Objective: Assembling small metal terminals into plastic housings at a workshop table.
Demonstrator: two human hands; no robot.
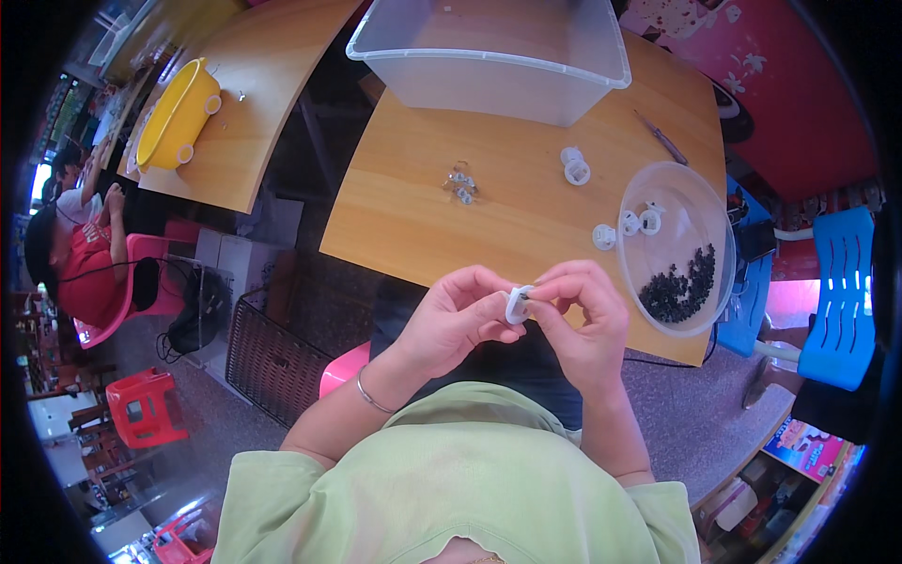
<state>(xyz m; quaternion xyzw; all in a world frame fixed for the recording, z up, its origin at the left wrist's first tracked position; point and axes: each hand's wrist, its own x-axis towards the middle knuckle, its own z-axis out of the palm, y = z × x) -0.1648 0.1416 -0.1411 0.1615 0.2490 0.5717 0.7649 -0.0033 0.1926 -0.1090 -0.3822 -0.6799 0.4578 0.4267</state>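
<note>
In front of my chest, my left hand (453,318) is closed on a small round white plastic part (516,305), held with its rim upright. My right hand (584,324) meets it from the other side, thumb and forefinger pinched at the part's face. Something small and dark shows between those fingertips, too small to name. To the right stands a round clear tub (691,179) with many small black pieces (675,293) and a few white parts (648,222) in it. Another white part (604,237) lies beside the tub, and white round parts (575,166) sit farther back.
A large clear plastic bin (489,80) stands at the table's far side. Small shiny metal pieces (461,184) lie mid-table; a pen-like tool (661,137) is at the back right. A yellow basket (176,117) stands on another table, with people (89,254) seated at left. Blue chair (843,296) at right.
</note>
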